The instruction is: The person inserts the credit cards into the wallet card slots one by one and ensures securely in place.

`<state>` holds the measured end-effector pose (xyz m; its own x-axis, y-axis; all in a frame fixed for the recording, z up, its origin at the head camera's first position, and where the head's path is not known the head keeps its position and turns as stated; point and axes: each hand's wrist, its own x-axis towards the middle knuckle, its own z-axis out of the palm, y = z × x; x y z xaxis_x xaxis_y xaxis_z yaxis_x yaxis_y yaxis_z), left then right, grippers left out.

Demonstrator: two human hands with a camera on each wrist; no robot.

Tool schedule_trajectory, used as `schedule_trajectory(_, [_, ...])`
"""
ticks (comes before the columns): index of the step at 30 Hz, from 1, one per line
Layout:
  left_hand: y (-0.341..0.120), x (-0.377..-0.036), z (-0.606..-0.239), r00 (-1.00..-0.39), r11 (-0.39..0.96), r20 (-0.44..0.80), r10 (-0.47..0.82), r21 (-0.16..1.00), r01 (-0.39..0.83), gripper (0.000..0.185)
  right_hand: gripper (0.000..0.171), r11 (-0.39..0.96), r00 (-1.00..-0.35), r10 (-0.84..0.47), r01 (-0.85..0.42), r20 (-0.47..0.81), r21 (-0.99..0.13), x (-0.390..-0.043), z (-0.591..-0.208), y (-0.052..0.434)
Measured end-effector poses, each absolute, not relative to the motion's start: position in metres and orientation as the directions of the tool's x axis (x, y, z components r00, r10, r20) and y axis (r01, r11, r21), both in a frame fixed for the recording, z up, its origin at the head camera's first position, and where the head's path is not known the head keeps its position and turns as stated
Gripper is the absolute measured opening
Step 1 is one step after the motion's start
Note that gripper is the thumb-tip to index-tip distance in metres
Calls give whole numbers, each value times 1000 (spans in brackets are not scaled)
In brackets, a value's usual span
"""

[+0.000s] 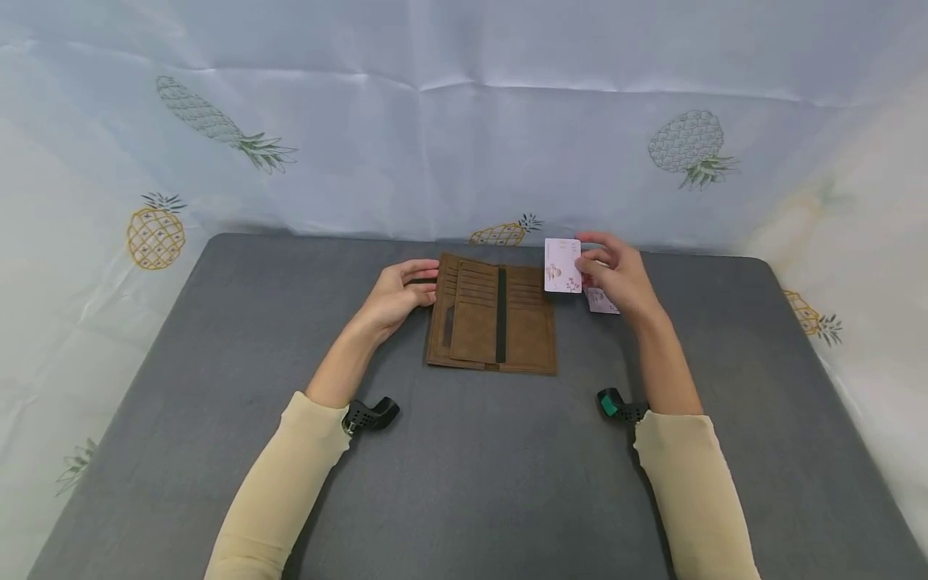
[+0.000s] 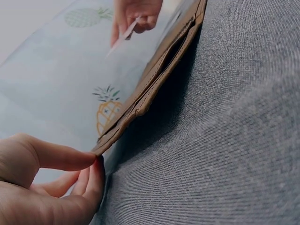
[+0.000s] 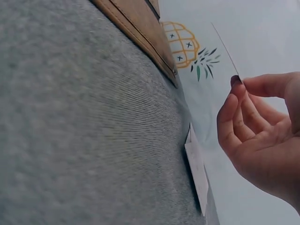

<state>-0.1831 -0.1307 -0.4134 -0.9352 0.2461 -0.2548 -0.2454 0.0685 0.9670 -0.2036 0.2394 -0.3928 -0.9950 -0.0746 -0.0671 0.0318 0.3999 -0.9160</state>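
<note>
A brown wallet (image 1: 493,316) lies open on the grey table (image 1: 464,451), its card slots facing up. My left hand (image 1: 397,293) holds the wallet's upper left corner between thumb and fingers (image 2: 89,161); that brown edge (image 2: 140,103) shows close up in the left wrist view. My right hand (image 1: 616,270) is raised just right of the wallet and pinches a pale pink card (image 1: 562,265) by its right edge. That card appears edge-on (image 3: 226,48) above my fingertips (image 3: 236,82). A second pale card (image 1: 602,301) lies flat on the table under my right hand (image 3: 267,136), seen also as a white card (image 3: 198,169).
A pale cloth printed with pineapples (image 1: 464,121) hangs behind and at both sides of the table. Bare grey table surface (image 1: 478,483) stretches from the wallet to the near edge. Black wrist cameras (image 1: 371,414) sit by both sleeves.
</note>
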Motion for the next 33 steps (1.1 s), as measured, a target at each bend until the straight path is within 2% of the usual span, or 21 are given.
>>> schedule_trajectory(13, [-132,-183,-417,-936,81,-244,253,970,-231,66,47,411,-995,-90,6,-47,-912,-197,-397,232])
schedule_trajectory(33, [-131,-184,-417,-934,74,-259,245,966,-248,66,43,435,-974,-226,-113,13,-893,-204,-410,214])
